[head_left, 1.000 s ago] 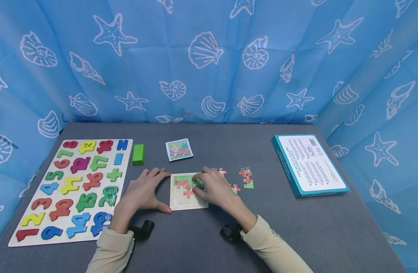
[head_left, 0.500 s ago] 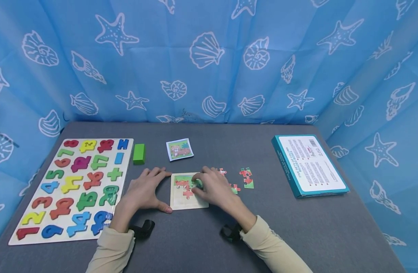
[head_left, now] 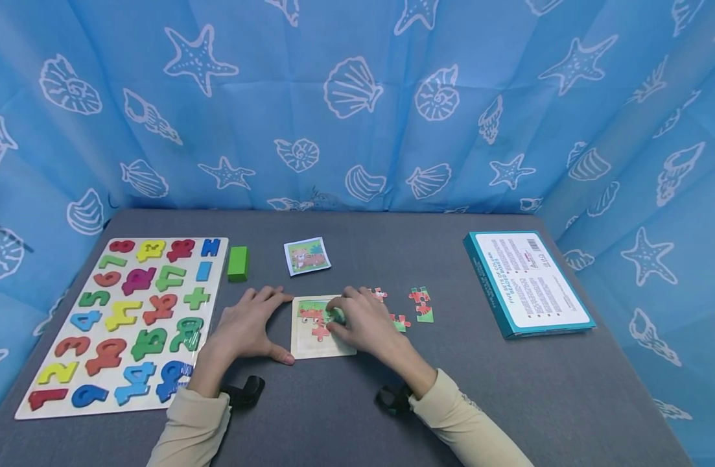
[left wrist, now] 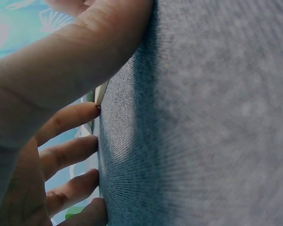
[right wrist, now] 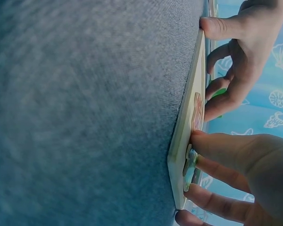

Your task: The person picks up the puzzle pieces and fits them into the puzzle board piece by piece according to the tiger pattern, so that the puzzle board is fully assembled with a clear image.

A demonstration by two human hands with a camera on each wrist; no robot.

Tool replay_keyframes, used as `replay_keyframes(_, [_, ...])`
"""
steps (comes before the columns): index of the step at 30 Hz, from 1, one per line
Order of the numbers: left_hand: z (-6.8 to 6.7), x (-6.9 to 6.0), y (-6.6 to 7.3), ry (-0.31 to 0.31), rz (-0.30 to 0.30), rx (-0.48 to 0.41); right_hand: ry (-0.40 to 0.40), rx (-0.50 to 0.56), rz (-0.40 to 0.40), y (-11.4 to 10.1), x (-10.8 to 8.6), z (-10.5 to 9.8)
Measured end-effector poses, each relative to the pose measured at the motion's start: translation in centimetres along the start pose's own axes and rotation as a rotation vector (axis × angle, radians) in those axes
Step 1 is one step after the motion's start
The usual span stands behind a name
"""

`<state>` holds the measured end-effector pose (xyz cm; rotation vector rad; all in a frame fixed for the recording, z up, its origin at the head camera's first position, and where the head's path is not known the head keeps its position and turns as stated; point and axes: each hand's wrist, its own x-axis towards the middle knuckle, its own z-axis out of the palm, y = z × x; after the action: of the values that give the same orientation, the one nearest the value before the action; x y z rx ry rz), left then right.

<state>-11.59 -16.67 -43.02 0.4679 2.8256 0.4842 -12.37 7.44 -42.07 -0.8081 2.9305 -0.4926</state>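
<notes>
A small square wooden puzzle tray (head_left: pixel 319 350) lies in front of me, with joined red and green jigsaw pieces (head_left: pixel 313 312) in its upper part. My left hand (head_left: pixel 243 327) spans the tray's left edge, thumb at the near corner and index finger at the far corner. Its other fingers are spread, tips on the table, in the left wrist view. With thumb and fingertips, my right hand (head_left: pixel 369 319) pinches a greenish puzzle piece (right wrist: pixel 190 170) at the tray's right side. The fingers partly cover that piece, so I cannot tell whether it lies flush.
Loose puzzle pieces (head_left: pixel 421 303) lie right of the tray. Behind it are a small picture card (head_left: pixel 307 255) and a green block (head_left: pixel 237 264). A number board (head_left: pixel 120 324) occupies the left side, and a teal-edged box (head_left: pixel 529 282) the right.
My right hand has shifted very slightly left over the tray, still pinching the puzzle piece. The left hand and the tray stay in place.
</notes>
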Motion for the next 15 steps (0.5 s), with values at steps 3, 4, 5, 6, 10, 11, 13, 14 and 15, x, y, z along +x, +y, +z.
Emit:
replay_keyframes(3, [0.04, 0.0, -0.03, 0.0, 0.0, -0.001, -0.006, -0.01, 0.003, -0.03, 0.05, -0.01])
replay_keyframes(4, [0.06, 0.0, -0.05, 0.001, 0.0, 0.0, -0.008, -0.012, 0.004, -0.04, 0.06, -0.02])
replay_keyframes(5, [0.07, -0.01, -0.05, 0.003, 0.0, 0.0, -0.011, -0.014, 0.004, -0.05, 0.07, -0.02])
replay_keyframes(6, [0.07, -0.01, -0.05, 0.004, 0.001, -0.001, -0.013, -0.016, 0.004, -0.05, 0.09, -0.03])
replay_keyframes(10, [0.06, -0.01, -0.07, 0.01, 0.005, 0.001, -0.022, -0.019, 0.008, -0.1, 0.13, -0.12])
replay_keyframes(11, [0.06, -0.02, -0.07, 0.011, 0.005, 0.001, -0.024, -0.019, 0.01, -0.11, 0.15, -0.15])
replay_keyframes(13, [0.06, -0.01, -0.07, 0.013, 0.006, 0.003, -0.03, -0.021, 0.013, -0.15, 0.19, -0.21])
replay_keyframes(14, [0.06, -0.01, -0.07, 0.013, 0.007, 0.003, -0.033, -0.021, 0.015, -0.17, 0.2, -0.23])
replay_keyframes(15, [0.07, 0.0, -0.08, 0.014, 0.007, 0.003, -0.033, -0.021, 0.017, -0.17, 0.22, -0.23])
